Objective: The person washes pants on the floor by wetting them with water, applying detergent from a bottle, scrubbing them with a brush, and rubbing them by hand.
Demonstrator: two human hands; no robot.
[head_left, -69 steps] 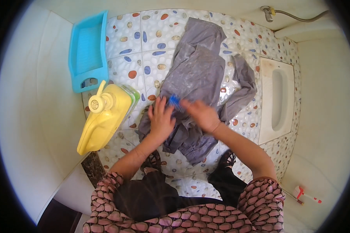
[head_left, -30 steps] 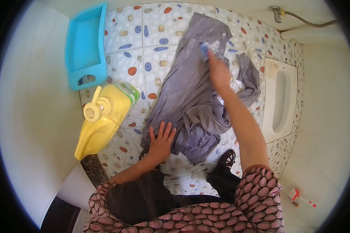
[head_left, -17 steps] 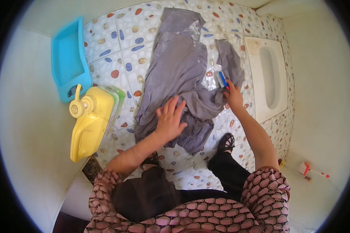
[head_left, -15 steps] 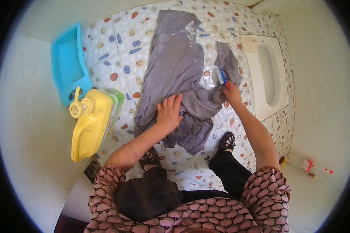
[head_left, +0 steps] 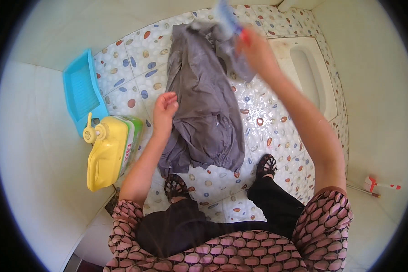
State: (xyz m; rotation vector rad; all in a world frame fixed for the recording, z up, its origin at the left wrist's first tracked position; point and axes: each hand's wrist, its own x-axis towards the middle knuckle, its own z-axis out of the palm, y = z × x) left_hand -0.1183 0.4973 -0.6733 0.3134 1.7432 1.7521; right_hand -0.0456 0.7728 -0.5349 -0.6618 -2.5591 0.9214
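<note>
Now raises brush (head_left: pixel 230 21), clamped in right hand (head_left: pixel 258 52), toward far edge of floor (head_left: pixel 267 131); curls left hand (head_left: pixel 164 111) well apart, grip unclear, by grey garment (head_left: pixel 199 90), rearranged mid-floor since earlier.

The left arm (head_left: pixel 143 167) goes up from the low left part of the frame and leans a little to the right. The left hand (head_left: pixel 164 111) is left of the middle, its fingers curled in loosely with the thumb close by. The right arm (head_left: pixel 308 122) reaches farther, from the low right up toward the top middle. The right hand (head_left: pixel 259 52) is blurry up there, closed in a grip.
</note>
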